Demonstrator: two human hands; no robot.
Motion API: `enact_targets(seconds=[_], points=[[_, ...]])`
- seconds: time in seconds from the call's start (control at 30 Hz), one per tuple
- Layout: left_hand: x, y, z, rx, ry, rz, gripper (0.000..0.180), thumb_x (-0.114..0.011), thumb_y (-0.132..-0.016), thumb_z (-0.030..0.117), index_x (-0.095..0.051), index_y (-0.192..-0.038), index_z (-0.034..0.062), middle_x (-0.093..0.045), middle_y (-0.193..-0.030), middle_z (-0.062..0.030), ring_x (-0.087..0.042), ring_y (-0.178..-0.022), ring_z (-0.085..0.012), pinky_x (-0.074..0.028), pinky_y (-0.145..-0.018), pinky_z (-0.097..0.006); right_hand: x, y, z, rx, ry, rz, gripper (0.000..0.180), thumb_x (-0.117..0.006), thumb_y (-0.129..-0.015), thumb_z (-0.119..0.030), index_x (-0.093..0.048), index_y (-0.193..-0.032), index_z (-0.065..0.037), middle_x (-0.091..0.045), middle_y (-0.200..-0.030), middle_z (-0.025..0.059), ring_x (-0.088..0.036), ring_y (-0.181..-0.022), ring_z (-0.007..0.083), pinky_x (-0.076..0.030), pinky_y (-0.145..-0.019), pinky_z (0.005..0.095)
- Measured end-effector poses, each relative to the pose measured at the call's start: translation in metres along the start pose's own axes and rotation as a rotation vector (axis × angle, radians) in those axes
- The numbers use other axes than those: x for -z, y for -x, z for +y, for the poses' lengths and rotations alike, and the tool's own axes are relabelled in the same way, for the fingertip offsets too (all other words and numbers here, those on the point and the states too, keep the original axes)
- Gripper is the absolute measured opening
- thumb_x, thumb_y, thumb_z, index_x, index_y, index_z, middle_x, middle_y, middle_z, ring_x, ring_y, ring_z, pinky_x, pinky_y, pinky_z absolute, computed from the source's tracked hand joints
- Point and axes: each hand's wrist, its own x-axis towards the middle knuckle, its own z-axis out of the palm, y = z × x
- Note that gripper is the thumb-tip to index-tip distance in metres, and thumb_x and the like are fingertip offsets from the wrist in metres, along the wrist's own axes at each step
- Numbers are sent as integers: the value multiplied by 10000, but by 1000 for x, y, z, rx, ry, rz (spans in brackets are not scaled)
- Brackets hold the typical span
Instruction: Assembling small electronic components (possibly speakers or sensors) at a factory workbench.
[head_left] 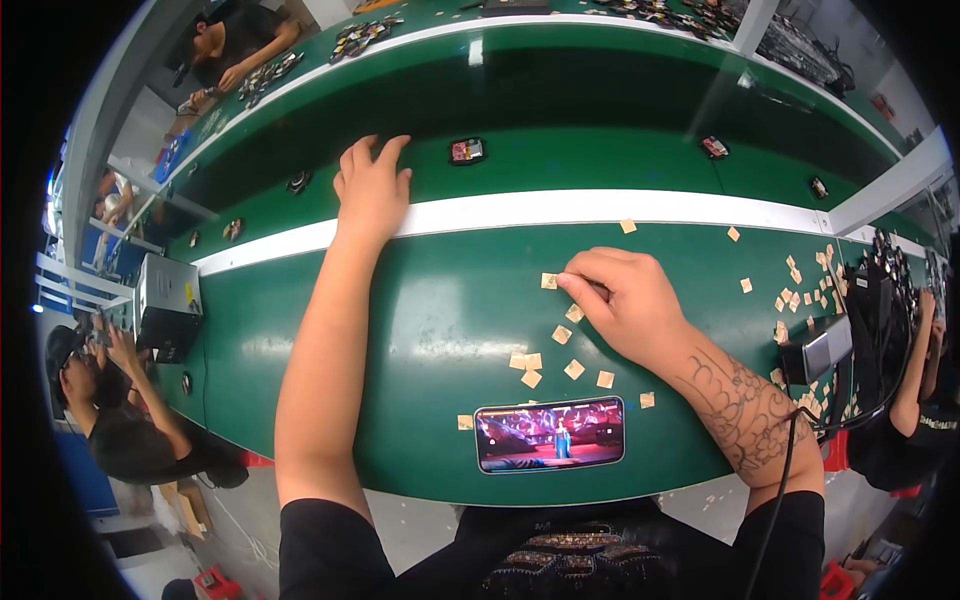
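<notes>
My left hand reaches past the white rail over the green strip behind it, fingers spread and nothing in them. To its right on that strip lies a small black-framed electronic part with a pink and silver face. Nearer to me, my right hand pinches a small beige square piece between thumb and forefinger, just above the green tabletop. Loose squares of the same kind lie below that hand. A phone showing a colourful picture lies near the front edge.
More black parts lie along the far strip. At right, many beige squares are scattered beside a grey and black box and a black cable. A metal-cased device stands at left. Other people work on several sides.
</notes>
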Motion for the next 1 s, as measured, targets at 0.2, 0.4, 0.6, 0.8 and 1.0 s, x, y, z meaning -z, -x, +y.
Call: enact_targets(seconds=[0.2,0.4,0.6,0.8,1.0], points=[[1,-10,-12,120,224,-197,394,-663,-1002,81,-693,-1383,177,-677,-1281,-137,-613,-1254,-360,-504,-1061,-501,-3,0,2,64,-85,112,89,-667,-1032,-83,-717,-1098,-50,-670,-934,118,-674,-732,313,-540,-666,416],[14,-9,5,4,324,-64,473,-640,-955,-73,-674,-1392,106,-684,-1260,-168,-642,-1188,-356,-525,-1052,-457,-6,0,1,114,-61,88,166,-641,-1025,25,-727,-1163,-8,-617,-941,96,-601,-764,206,-490,-695,328],[57,29,96,-300,645,-185,423,-659,-935,-96,-667,-1339,29,-651,-1339,-182,-632,-1208,-366,-528,-1070,-448,-1,0,4,51,-68,158,183,-641,-1023,-21,-723,-1184,-49,-610,-996,108,-661,-806,286,-540,-738,399],[77,59,118,-365,743,-362,413,-700,-942,-47,-685,-1344,42,-620,-1391,-172,-595,-1293,-383,-539,-1083,-444,-3,-5,3,105,-92,214,242,-603,-1007,80,-725,-1207,19,-580,-980,104,-588,-798,190,-497,-715,312],[86,59,113,-310,822,-357,485,-716,-939,-44,-640,-1409,49,-645,-1366,-165,-630,-1253,-373,-556,-1053,-433,-4,-2,5,104,-95,177,274,-617,-997,91,-727,-1238,25,-601,-1002,107,-598,-805,188,-504,-711,306]])
